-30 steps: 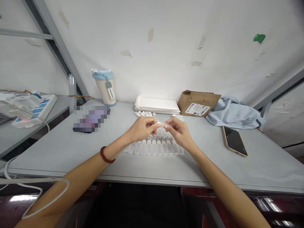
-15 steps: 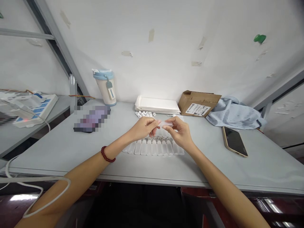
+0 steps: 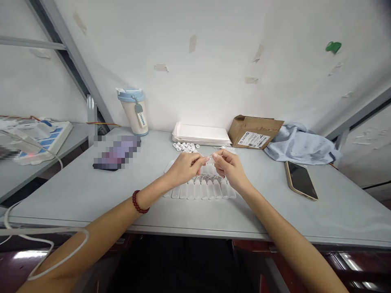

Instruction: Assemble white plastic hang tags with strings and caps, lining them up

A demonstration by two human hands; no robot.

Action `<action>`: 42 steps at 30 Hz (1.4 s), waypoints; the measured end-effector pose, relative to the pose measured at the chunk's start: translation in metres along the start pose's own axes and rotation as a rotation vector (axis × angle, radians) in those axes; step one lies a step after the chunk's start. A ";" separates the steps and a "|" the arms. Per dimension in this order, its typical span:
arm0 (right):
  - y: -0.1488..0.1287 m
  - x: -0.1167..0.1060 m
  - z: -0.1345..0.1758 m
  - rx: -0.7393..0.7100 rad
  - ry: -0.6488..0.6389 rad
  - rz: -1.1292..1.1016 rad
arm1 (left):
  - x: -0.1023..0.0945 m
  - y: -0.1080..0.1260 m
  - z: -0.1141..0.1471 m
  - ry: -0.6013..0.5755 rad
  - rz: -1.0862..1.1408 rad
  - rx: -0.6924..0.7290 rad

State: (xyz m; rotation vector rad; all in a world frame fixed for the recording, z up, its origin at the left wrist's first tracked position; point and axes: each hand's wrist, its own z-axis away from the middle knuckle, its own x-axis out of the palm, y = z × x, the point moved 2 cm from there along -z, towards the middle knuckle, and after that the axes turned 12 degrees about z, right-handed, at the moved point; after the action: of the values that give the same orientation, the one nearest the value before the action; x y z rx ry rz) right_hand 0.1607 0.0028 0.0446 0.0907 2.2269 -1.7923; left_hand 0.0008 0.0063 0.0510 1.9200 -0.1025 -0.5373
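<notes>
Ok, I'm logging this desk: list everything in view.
Desk: 1, grey, centre
Tumbler: 1, cream-blue, rear left
Pixelated device: 1, purple, left
Smartphone: 1, black, right
Flat packs: stack, white, rear centre
Caps: many, white, before packs
Tubes: many, translucent, centre
Cardboard box: 1, brown, rear right
Cloth: 1, pale blue, right
Power strip: 1, white-blue, far left
Cables: several, white, left
Tape scraps: several, beige, wall
Wall fitting: 1, green, upper right
Bead bracelet: 1, red, left wrist
Held piece: 1, translucent, between hands
Left hand: 1, centre
Right hand: 1, centre
</notes>
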 end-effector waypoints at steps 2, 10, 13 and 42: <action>0.000 0.000 -0.001 0.031 -0.019 -0.007 | 0.001 -0.002 -0.001 -0.004 -0.001 -0.015; 0.017 -0.028 -0.019 -0.058 0.201 0.257 | -0.029 -0.026 -0.017 0.092 0.016 -0.138; 0.030 -0.049 -0.028 -0.056 0.255 0.421 | -0.046 -0.038 -0.023 0.221 -0.218 -0.101; 0.067 -0.080 -0.044 0.002 0.350 1.131 | -0.031 -0.057 -0.026 -0.274 -0.596 -0.119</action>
State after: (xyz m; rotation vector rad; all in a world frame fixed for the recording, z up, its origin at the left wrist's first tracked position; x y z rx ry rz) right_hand 0.2446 0.0702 0.0099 1.4179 1.6971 -1.1450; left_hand -0.0262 0.0613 0.0176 1.7379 0.3307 -1.1760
